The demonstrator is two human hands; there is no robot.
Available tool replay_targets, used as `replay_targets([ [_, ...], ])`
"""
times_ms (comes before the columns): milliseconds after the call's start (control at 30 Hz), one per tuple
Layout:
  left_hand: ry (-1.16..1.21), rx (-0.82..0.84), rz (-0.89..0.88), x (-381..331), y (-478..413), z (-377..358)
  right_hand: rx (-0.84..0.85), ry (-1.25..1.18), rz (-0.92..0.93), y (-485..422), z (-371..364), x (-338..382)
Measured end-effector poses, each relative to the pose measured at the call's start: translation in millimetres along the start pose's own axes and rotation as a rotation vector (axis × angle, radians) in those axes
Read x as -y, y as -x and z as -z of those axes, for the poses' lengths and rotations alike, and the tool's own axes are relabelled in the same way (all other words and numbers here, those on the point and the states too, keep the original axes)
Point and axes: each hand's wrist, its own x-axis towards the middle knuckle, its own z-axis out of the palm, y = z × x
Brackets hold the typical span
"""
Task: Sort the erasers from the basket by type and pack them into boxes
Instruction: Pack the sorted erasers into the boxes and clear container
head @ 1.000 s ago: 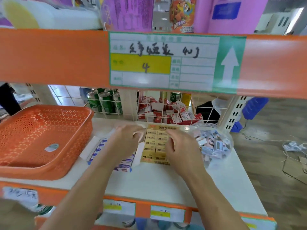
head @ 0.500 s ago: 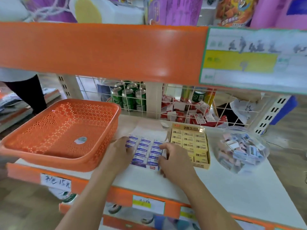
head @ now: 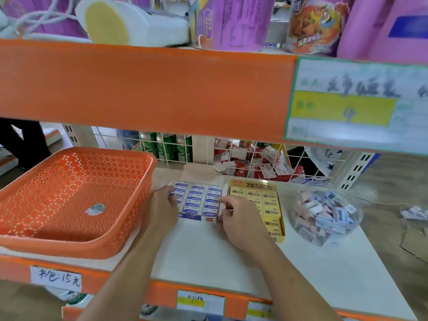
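— Where is the eraser box?

— The blue-and-white eraser box lies flat on the white shelf, open, with rows of wrapped erasers face up. Its flap stands up at its twelve o'clock edge.

— And the hands?

— The left hand is at the box's nine o'clock side, fingers curled against that edge. The right hand is at about four o'clock, with thumb and bent fingers pinching the near right corner.

— What crowds it?

— At three o'clock, touching or just beside it, is a yellow 2B eraser box, also open; the right hand covers part of its near left side. Further out at three o'clock sits a clear round tub of loose pink and blue erasers. At nine o'clock is the orange basket, just behind the left hand, with a round sticker on its floor.

— Behind?

— At twelve o'clock a white wire grid closes the shelf's back. Green cans stand beyond it at eleven o'clock, small red-and-white boxes at one.

— Above?

— The orange edge of the upper shelf spans the whole view above the hands, carrying a blurred price label at two o'clock.
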Motion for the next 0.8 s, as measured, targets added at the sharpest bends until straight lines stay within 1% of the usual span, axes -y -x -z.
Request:
replay_targets([
  [100,-0.068,0.019,-0.025,-8,6,2,-0.090,-0.086,-0.055,3,9,-7],
  [267,-0.148,0.045,-0.038,-10,9,1,-0.220,-0.011,-0.093,3,26,-24],
  [367,-0.228,0.044,-0.088,-15,14,4,-0.233,0.054,-0.105,7,34,-31],
  [467,-0.367,0.018,-0.204,-32,31,3,-0.231,0.193,-0.062,13,38,-34],
  [533,-0.401,0.067,-0.253,-43,44,-1,-0.205,0.295,-0.080,17,39,-36],
  [600,-0.403,0.110,-0.326,-52,57,-8,-0.184,0.362,-0.094,24,37,-41],
  [667,-0.356,0.109,-0.402,-56,72,-15,-0.210,0.371,-0.110,32,35,-48],
  [700,-0.312,0.120,-0.419,-57,78,-19,-0.232,0.364,-0.141,35,33,-53],
  [800,-0.188,0.242,-0.393,-55,89,-37,-0.250,0.342,-0.247,44,30,-65],
])
